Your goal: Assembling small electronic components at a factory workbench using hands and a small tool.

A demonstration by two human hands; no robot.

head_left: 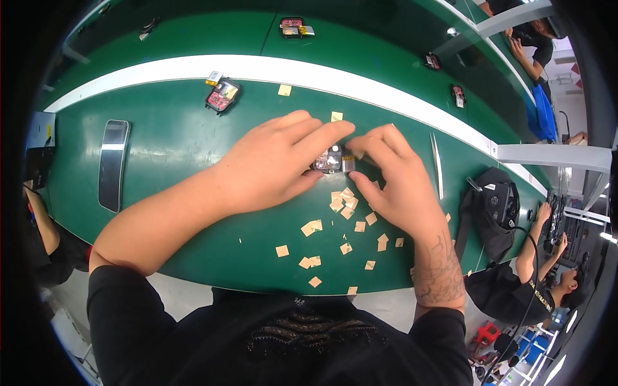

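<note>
Between my hands lies a small black device housing [329,163] with a red-and-silver circuit board inside. My left hand [273,157] is closed on its left side, thumb at the near edge and fingers curled over the far edge. A small silver pouch battery [348,164] with a yellowish end sits at the housing's right side. My right hand [394,174] has its thumb and bent fingers pinched around this battery. The fingers partly hide both parts. Just beyond them is a yellow square sticker [337,116].
Several loose tan adhesive squares [312,228] are scattered nearer me. A phone [114,166] lies at left, tweezers [437,165] and a black bag [490,209] at right. Another opened device [223,95] rests near the white divider [257,67]. A co-worker [524,289] sits at right.
</note>
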